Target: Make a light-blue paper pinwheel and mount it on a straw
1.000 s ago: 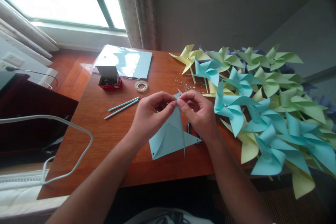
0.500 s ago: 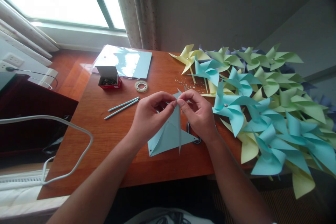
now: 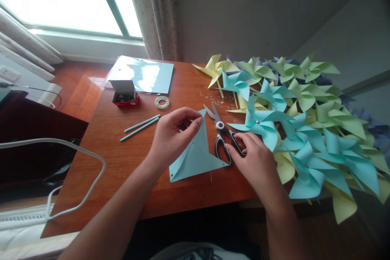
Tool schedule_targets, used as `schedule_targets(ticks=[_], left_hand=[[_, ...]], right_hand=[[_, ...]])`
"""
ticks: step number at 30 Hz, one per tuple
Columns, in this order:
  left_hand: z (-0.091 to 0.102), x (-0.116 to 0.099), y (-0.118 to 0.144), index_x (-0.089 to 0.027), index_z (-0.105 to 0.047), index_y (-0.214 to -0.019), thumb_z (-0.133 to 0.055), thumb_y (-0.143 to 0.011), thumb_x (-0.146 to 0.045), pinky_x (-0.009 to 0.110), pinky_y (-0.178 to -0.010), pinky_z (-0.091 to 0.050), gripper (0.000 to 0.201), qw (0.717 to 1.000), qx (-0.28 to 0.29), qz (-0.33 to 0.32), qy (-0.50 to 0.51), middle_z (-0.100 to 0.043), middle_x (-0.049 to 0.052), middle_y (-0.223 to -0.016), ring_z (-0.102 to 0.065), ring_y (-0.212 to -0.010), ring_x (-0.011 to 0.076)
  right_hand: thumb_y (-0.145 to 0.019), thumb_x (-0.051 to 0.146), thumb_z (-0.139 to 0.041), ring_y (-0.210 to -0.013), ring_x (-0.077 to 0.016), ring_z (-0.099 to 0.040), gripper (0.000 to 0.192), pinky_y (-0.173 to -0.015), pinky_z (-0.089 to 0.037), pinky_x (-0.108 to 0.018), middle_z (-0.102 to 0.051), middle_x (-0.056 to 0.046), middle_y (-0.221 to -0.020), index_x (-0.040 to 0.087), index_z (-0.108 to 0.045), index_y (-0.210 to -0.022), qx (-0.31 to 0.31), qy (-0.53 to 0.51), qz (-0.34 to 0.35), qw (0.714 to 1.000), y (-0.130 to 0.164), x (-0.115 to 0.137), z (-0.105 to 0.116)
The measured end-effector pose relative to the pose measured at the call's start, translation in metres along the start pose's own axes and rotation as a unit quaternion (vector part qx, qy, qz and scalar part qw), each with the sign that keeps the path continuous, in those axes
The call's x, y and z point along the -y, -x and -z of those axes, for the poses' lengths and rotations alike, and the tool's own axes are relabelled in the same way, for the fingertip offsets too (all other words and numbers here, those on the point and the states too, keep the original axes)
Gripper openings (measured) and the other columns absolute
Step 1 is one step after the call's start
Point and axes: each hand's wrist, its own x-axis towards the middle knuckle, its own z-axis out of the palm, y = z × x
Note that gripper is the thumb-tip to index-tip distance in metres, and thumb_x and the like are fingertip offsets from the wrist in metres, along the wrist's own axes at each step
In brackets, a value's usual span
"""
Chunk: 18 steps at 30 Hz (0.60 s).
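- Blue paper [image 3: 196, 156], folded into a triangle, is lying flat near the front edge of the tabletop [image 3: 128, 162], with its top corner lifted.
- The left hand [image 3: 172, 136] is pinching that top corner, its grip clamped on the paper between thumb and fingertips.
- The right hand [image 3: 257, 162] is resting on the tabletop just right of the paper, its fingertips touching the handle loops of the scissors [image 3: 224, 136]; its grip is lying loose and apart, not closed on anything.
- The scissors are lying flat between the paper and the pinwheels, blades pointing away from the person and slightly parted, handles touching the paper's right corner.
- A large heap of blue, green and yellow paper pinwheels [image 3: 304, 130] is filling the right side of the tabletop and is spilling over its right and front edges, just beside the right hand.
- Small shiny bits [image 3: 213, 98] are lying scattered beyond the scissor tips.
- Two thin blue sticks [image 3: 140, 125] are lying side by side to the left of the left hand, with bare wood around them.
- Farther back are sitting a tape roll [image 3: 161, 102], a small open red box [image 3: 124, 93] and a stack of blue sheets [image 3: 146, 75] near the window edge.
- A white cable [image 3: 76, 158] is looping past the tabletop's left edge.
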Motion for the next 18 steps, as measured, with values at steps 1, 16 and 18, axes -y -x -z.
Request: schedule_targets(ticks=[1, 16, 18], left_hand=[[0.0, 0.001, 0.0, -0.017, -0.073, -0.086, -0.075, -0.084, -0.031, 0.025, -0.059, -0.046, 0.015, 1.0, 0.002, -0.002, 0.001, -0.07, 0.004, -0.077, -0.06, -0.066, 0.0143], [0.002, 0.001, 0.001, -0.018, -0.073, -0.086, -0.075, -0.084, -0.033, 0.025, -0.059, -0.047, 0.015, 1.0, -0.004, -0.012, 0.012, -0.07, 0.003, -0.076, -0.061, -0.066, 0.0148], [0.002, 0.001, 0.001, -0.018, -0.073, -0.085, -0.074, -0.084, -0.033, 0.025, -0.059, -0.047, 0.015, 1.0, -0.005, -0.012, 0.013, -0.07, 0.003, -0.076, -0.061, -0.066, 0.0148]], right_hand=[[-0.089, 0.041, -0.069, -0.089, -0.0305, -0.068, 0.029, -0.077, -0.055, -0.043, -0.071, -0.012, -0.105, 0.019, -0.066, -0.107, 0.008, 0.019, 0.0, 1.0, 0.002, 0.0, -0.002], [-0.081, 0.036, -0.07, -0.091, -0.0324, -0.071, 0.036, -0.082, -0.058, -0.049, -0.072, -0.013, -0.104, 0.017, -0.068, -0.111, 0.01, -0.041, -0.098, 0.994, -0.008, 0.014, -0.005], [-0.081, 0.036, -0.071, -0.089, -0.0288, -0.073, 0.04, -0.082, -0.061, -0.047, -0.072, -0.012, -0.105, 0.017, -0.068, -0.116, 0.006, -0.162, -0.124, 0.979, -0.007, 0.012, -0.002]])
